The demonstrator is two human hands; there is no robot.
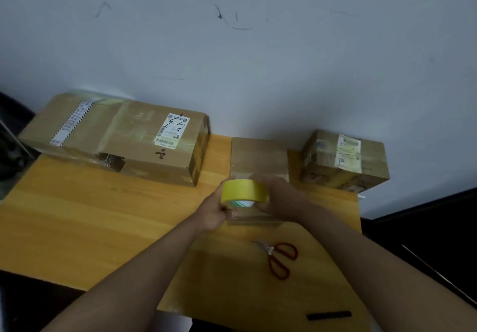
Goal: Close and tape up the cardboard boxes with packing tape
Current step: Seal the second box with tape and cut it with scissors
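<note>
Pale grey-white wall [232,47] across the upper half of the frame, scuffed with dark pencil-like marks. Below it, an orange-toned wooden table [77,215] filling the lower centre and left.

At upper left of the table, a large cardboard box [124,138], closed and glossy with clear tape; white shipping label [171,131] on top, scrawled over in black, print too small to read; a strip of white barcode stickers [72,122] toward its left end; a black handwritten mark on the top near the front edge, not legible; a torn hole in the front edge, contents unclear. At centre, a small cardboard box [258,156], flaps shut, top shiny with tape. At centre right, another small cardboard box [346,161], closed, carrying a yellowed label [348,153] with unreadable text.

In front of the central box, a yellow roll of packing tape [244,189], held up between both hands. Left hand [214,213] curled under the roll's left side, fingertips pinching at its lower edge. Right hand [278,197] wrapped around the roll's right side.

Lower centre right, red-handled scissors [280,257] lying flat on the table, blades closed, pointing up-left. Near the bottom edge, a short black bar-shaped object [329,315], lying flat; cannot tell what.
</note>
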